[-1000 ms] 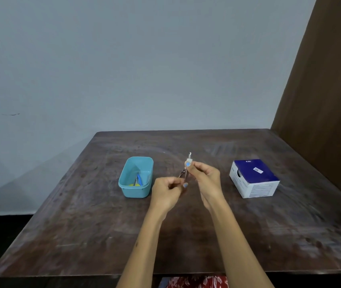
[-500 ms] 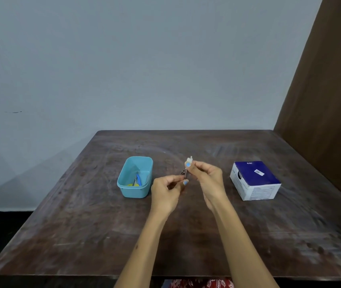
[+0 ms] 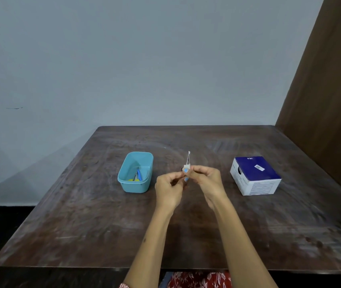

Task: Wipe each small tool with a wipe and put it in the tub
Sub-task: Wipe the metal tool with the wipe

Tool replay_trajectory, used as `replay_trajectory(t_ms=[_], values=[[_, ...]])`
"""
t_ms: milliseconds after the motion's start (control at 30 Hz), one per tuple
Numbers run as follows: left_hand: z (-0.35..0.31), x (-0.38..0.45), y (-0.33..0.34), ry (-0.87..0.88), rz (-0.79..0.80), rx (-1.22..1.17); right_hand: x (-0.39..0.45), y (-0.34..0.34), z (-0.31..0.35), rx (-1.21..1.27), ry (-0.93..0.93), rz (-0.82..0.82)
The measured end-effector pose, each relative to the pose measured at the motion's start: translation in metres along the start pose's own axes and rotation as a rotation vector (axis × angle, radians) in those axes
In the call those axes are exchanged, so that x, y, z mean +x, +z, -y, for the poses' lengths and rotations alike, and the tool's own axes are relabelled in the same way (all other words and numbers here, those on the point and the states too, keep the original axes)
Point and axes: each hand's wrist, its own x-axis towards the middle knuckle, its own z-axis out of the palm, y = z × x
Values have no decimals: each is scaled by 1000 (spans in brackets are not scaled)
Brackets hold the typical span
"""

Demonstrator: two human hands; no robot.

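Observation:
My left hand and my right hand meet above the middle of the table. A thin metal tool sticks up from between them; my left hand pinches its lower end. My right hand pinches a small white wipe folded round the tool's shaft. To the left stands the light blue tub, holding a few small tools with blue and yellow parts.
A blue and white box sits on the right side of the dark wooden table. A brown panel rises along the table's right side and a pale wall stands behind it.
My right hand slid the wipe down the tool, so more of the metal tip now shows above it. Both hands stay close together at the table's middle.

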Motion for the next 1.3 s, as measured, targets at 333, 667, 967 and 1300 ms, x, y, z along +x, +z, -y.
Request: replay_trajectory(t_ms=[333,667,967,1300], values=[[5,-1,1,-17,4,-3,4,-7,0,-61,7,48],[7,1,2,-36,-13,-5,10,-3,1,-14,-7,11],[6,2,4,-62,-5,-19,18,-3,12,4,-50,-26],[7,-4,4,-94,33,12,19,-10,9,-4,-36,-13]])
